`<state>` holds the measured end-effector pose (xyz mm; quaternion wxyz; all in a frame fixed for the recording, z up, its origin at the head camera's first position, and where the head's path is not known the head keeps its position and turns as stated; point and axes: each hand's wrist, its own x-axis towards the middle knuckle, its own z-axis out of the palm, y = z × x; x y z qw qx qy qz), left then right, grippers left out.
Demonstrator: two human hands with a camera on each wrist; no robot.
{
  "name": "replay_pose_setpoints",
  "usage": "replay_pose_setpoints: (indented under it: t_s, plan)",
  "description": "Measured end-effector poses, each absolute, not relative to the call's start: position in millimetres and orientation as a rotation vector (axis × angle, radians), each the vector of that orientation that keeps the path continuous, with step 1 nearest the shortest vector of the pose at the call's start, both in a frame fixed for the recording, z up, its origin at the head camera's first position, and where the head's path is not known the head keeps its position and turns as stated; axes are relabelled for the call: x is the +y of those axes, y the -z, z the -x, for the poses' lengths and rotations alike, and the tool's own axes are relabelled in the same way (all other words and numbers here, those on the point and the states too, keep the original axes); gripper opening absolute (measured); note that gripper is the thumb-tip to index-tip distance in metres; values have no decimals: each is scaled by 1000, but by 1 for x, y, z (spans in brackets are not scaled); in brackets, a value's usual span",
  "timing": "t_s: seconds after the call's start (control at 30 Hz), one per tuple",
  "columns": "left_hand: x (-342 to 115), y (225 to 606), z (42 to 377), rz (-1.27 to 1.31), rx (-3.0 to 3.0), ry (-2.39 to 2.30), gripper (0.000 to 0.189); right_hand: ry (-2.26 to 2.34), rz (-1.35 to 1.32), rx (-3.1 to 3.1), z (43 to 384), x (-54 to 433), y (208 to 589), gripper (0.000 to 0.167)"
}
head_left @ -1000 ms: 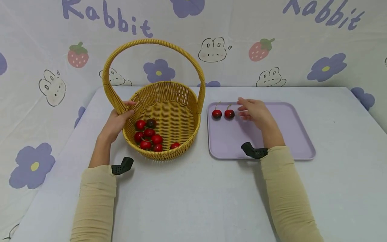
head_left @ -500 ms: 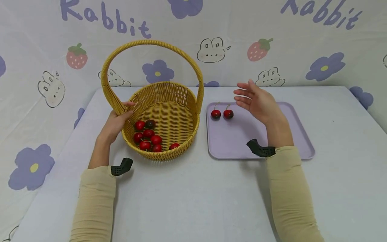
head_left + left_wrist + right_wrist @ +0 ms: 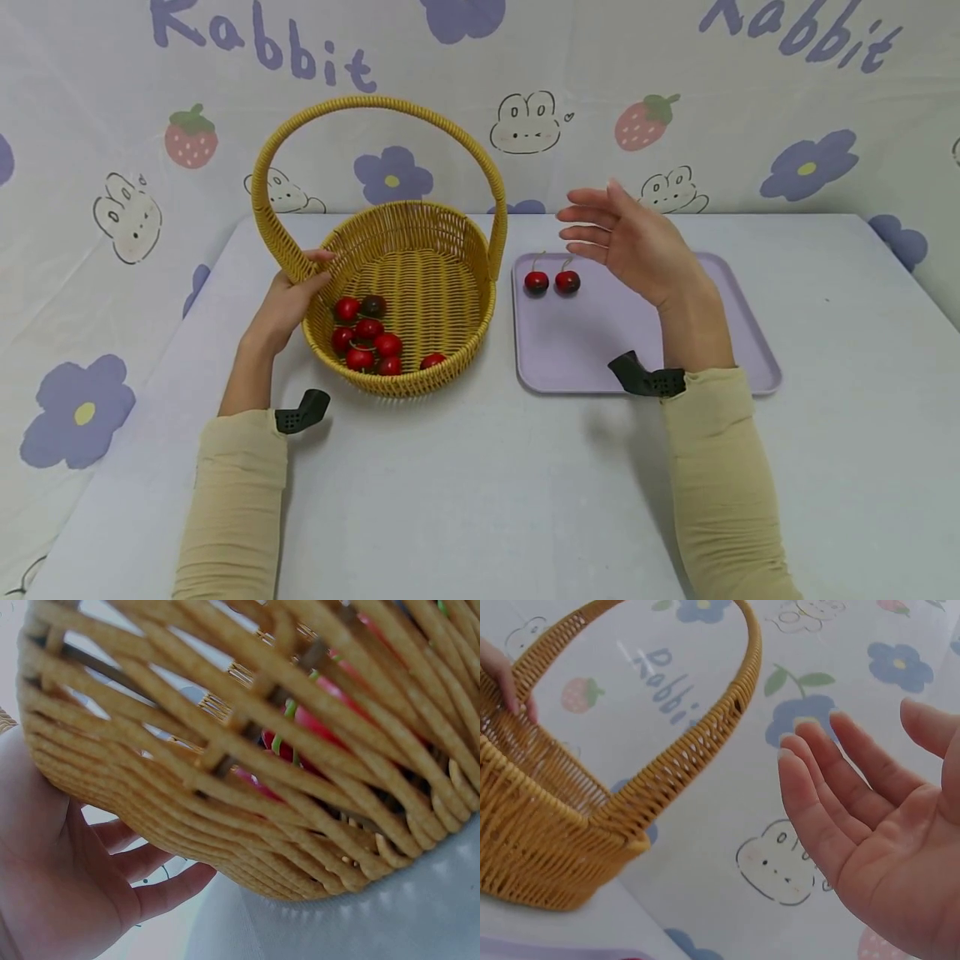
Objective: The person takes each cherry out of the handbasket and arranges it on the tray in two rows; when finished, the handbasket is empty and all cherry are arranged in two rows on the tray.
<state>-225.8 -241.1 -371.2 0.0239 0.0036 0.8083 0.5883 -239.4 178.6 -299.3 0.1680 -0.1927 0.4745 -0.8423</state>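
Note:
On the left side of the table, a yellow woven basket point(image 3: 405, 383) with a tall arched handle point(image 3: 378, 102) contains several red cherries point(image 3: 387, 345), mostly gathered at its front left. My left hand point(image 3: 279, 310) grips the basket's left side by the handle's base, thumb over the rim and other fingers along the outside wall point(image 3: 172, 780). My right hand point(image 3: 637, 242) hangs in the air over the far part of a light purple tray point(image 3: 577, 350), palm turned leftward, fingers spread and holding nothing. Two cherries, a left one point(image 3: 536, 283) and a right one point(image 3: 567, 282), lie at the tray's far left corner.
The table point(image 3: 465, 492) has a white cover and meets a patterned cloth backdrop point(image 3: 585, 50) at its far edge. A narrow strip of table separates basket from tray. Dark mounts, one on the left wrist point(image 3: 303, 412) and one on the right point(image 3: 645, 375), stick out inward.
My right hand has risen from beside the two cherries, its palm turning more into view, then drifted slightly left. My left hand and the basket keep their place.

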Motion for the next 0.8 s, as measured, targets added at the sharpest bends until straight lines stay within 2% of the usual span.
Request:
replay_pose_setpoints:
  t_s: [0.37, 0.8]
  plan:
    - [-243, 368, 226, -15, 2523, -1810, 37, 2065, 789, 1582, 235, 147, 299, 35]
    - [-244, 373, 229, -26, 2524, -1820, 36, 1633, 814, 1705, 238, 87, 310, 40]
